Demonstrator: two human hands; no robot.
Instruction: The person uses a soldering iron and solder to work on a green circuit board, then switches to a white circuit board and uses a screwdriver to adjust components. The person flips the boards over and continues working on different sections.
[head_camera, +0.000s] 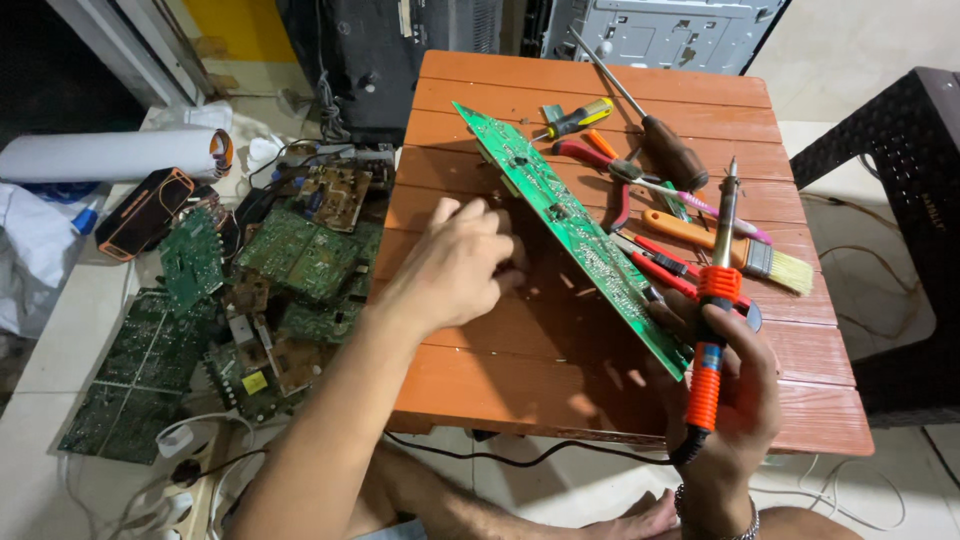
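A low orange slatted table (600, 330) stands on a tiled floor. The right hand (725, 375) closes its fingers on one orange-handled soldering iron (712, 310), tip raised, and props one long green circuit board (560, 215) tilted on edge. The left hand (455, 265), fingers curled, rests left of the board; whether it holds anything, I cannot tell. No soldering is under way. Right of the board lie two screwdrivers and one paintbrush (740, 248).

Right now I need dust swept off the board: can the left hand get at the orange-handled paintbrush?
Probably not directly. The tilted green circuit board stands between the left hand and the paintbrush; it would have to reach over it.
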